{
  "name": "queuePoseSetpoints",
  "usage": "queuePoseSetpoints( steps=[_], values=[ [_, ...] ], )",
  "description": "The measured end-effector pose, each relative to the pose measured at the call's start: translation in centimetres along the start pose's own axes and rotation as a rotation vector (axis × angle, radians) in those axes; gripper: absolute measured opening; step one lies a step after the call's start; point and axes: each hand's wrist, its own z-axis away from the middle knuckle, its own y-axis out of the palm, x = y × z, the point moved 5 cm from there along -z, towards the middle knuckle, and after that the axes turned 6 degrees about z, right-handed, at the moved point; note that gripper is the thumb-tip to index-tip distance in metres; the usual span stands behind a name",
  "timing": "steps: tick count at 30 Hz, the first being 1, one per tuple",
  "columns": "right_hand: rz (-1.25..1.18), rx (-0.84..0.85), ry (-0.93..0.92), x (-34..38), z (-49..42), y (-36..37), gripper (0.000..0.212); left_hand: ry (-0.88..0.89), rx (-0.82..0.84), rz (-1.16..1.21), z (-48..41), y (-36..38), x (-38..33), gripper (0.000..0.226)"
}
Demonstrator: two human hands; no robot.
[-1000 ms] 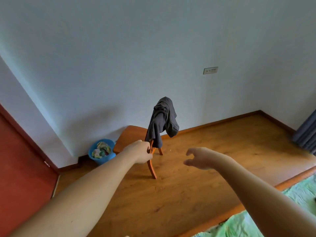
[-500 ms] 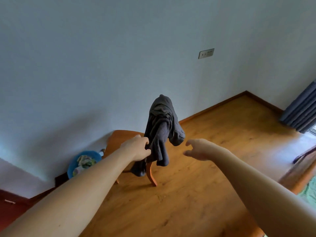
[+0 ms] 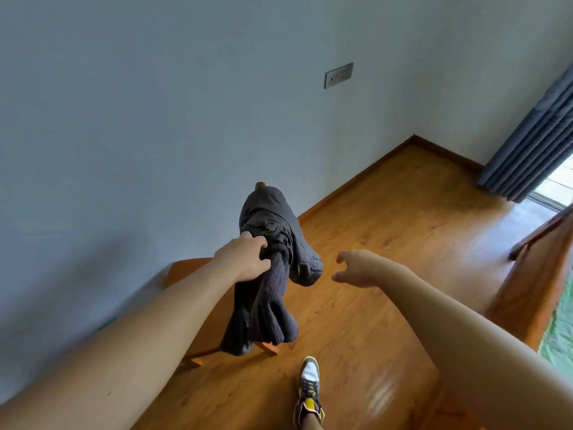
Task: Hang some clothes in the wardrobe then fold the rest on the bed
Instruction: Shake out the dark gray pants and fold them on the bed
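A bundle of dark grey clothes [image 3: 273,259] hangs over the back of a wooden chair [image 3: 186,271] by the wall. My left hand [image 3: 245,257] grips the bundle on its left side, fingers closed into the cloth. My right hand [image 3: 356,268] hovers just right of the clothes, fingers apart and curled, holding nothing. The lower folds of cloth hang down over the chair's legs and hide most of its back. At the right edge lies the bed [image 3: 561,333] with a green sheet.
A wooden bed frame [image 3: 527,293] stands at the right. Blue-grey curtains [image 3: 533,141] hang in the far right corner beside a bright doorway. A wall socket plate [image 3: 339,75] sits high on the wall. My shoe [image 3: 310,389] is on the wooden floor below the chair.
I have stepped closer to the chair and the view has swung right. My left hand has risen from the chair's back onto the clothes and closed on them. The blue basket has left the view.
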Motion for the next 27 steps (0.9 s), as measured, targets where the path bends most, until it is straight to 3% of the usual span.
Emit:
queuePoseSetpoints(
  steps=[5,10,14,17,19,23,27],
  values=[
    [-0.041,0.012,-0.043,-0.3,-9.6,-0.6,0.073,0.002,-0.040,-0.024,-9.0,-1.4,-1.6,0.055],
    [-0.102,0.179,-0.038,0.4,-16.5,3.0,0.089,0.000,0.051,-0.131,-16.1,-0.7,-2.4,0.063],
    [-0.110,0.210,-0.078,1.5,-19.9,5.0,0.106,-0.010,0.193,-0.231,-19.4,1.0,-2.4,0.075],
    [-0.104,0.227,-0.104,2.1,-21.6,5.9,0.115,-0.003,0.193,-0.275,-20.7,2.0,-2.3,0.069],
    [-0.109,0.228,-0.113,2.6,-22.4,6.2,0.102,0.030,0.146,-0.264,-21.4,2.0,-2.4,0.050],
    [-0.185,0.072,-0.140,3.2,-23.5,4.7,0.031,0.124,0.042,-0.244,-21.9,1.1,-2.6,0.016],
    [-0.382,-0.124,-0.101,2.7,-22.4,0.6,0.014,0.178,0.006,-0.173,-21.8,-0.6,-2.1,0.016]
  ],
)
